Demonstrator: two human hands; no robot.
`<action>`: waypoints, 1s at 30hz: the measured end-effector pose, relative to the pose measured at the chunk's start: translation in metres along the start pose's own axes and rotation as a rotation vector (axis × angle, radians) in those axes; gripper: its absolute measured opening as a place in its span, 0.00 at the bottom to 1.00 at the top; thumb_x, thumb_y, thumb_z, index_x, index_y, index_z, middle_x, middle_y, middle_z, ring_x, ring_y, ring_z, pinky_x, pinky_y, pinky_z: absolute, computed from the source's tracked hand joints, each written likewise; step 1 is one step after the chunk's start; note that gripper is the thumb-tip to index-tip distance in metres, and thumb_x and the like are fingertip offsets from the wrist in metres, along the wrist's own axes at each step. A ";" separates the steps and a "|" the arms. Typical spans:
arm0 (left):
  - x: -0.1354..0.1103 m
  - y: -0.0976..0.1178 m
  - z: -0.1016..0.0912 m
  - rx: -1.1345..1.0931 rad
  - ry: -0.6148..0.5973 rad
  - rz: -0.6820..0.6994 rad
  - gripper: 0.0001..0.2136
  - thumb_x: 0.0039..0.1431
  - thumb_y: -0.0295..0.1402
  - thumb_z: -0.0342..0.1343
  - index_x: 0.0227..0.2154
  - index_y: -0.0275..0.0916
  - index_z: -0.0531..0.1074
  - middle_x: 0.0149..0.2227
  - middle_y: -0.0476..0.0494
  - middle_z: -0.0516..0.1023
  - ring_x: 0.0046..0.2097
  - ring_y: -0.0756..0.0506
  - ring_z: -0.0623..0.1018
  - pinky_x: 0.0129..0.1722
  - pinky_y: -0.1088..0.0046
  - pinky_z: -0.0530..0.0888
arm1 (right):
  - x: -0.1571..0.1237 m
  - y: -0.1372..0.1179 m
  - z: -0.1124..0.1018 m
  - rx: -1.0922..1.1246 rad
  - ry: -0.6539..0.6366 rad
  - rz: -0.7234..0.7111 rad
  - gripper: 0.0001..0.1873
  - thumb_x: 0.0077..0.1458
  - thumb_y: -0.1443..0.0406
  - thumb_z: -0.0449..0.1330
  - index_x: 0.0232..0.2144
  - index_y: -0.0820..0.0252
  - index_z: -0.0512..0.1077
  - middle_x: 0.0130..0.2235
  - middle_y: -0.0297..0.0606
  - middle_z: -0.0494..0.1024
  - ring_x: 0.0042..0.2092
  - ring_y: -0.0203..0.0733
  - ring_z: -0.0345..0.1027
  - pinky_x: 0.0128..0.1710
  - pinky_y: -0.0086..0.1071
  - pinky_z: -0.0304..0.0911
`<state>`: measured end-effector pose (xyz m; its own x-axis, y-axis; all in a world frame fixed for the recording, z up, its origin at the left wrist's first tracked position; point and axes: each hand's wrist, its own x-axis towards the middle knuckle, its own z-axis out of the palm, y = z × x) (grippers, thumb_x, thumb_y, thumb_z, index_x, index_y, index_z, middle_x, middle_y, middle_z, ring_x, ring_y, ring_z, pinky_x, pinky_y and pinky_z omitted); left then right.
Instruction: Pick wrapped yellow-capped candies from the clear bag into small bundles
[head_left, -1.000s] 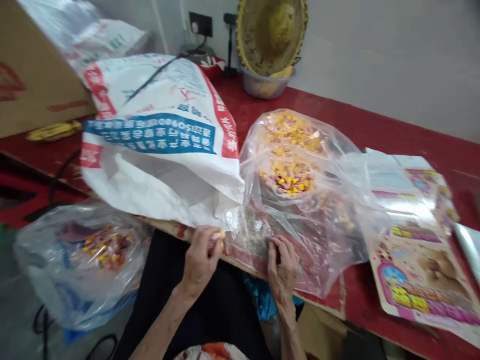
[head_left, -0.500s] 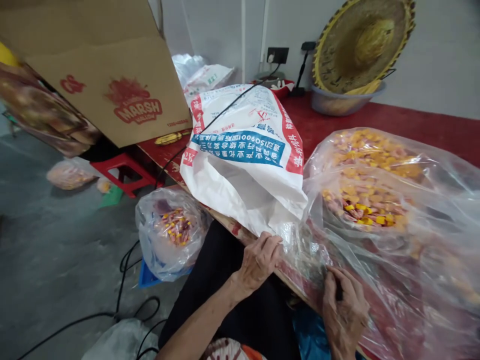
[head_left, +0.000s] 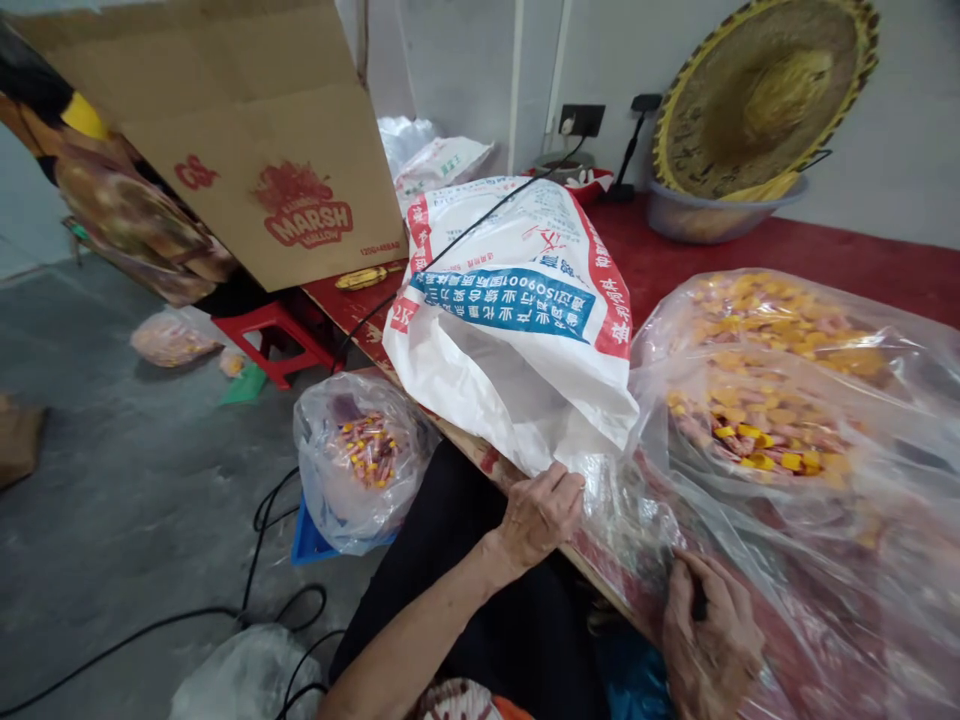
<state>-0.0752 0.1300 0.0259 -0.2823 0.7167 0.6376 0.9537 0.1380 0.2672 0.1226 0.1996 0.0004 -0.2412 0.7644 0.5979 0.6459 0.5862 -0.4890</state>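
Observation:
My left hand (head_left: 538, 515) is closed at the near edge of the red table (head_left: 810, 255), pinching clear plastic right under the lip of a white woven sack (head_left: 510, 340) with blue and red print. My right hand (head_left: 709, 640) rests lower right with fingers curled on the clear plastic bag (head_left: 810, 470); a dark thin object shows between its fingers. That bag holds many small yellow and pink pieces.
On the floor at the left, a smaller clear bag (head_left: 360, 460) of the same pieces sits in a blue tray. A Marsh Mallow cardboard box (head_left: 255, 150), a red stool (head_left: 274, 335), black cables (head_left: 270, 560), a straw hat (head_left: 757, 95) in a basin and a wall socket (head_left: 581, 120) surround them.
The view has swung left, bringing the box, the stool and the floor into sight. Both hands have stayed at the table edge on the plastic.

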 end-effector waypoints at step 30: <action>-0.006 0.014 -0.003 -0.269 -0.075 -0.102 0.07 0.72 0.30 0.51 0.39 0.39 0.73 0.35 0.47 0.76 0.31 0.49 0.77 0.28 0.75 0.69 | -0.005 0.005 0.003 0.045 -0.065 0.122 0.24 0.67 0.49 0.53 0.38 0.60 0.80 0.46 0.51 0.80 0.48 0.60 0.73 0.51 0.50 0.65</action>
<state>-0.0606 0.1258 0.0277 -0.3571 0.7585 0.5452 0.8563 0.0326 0.5155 0.1251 0.1995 -0.0068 -0.2105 0.8456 0.4905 0.6407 0.4983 -0.5841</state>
